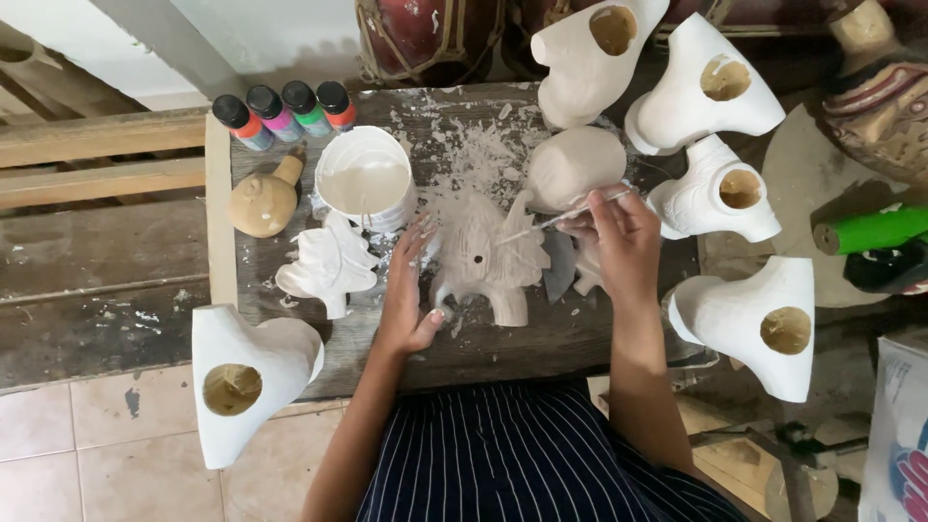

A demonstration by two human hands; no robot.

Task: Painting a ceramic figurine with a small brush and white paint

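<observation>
Pinching the thin white-tipped paintbrush [570, 215] in my right hand's [623, 242] fingers, I should keep strokes light and follow the grooves of the pale carved wooden winged figure [488, 261]. My left hand [411, 290] lies open, fingers spread, steadying its side. The figure stands mid-surface, just right of the white paint tub [365, 182], its long axis running toward me, legs nearest me. The brush tip slants left onto its wing.
</observation>
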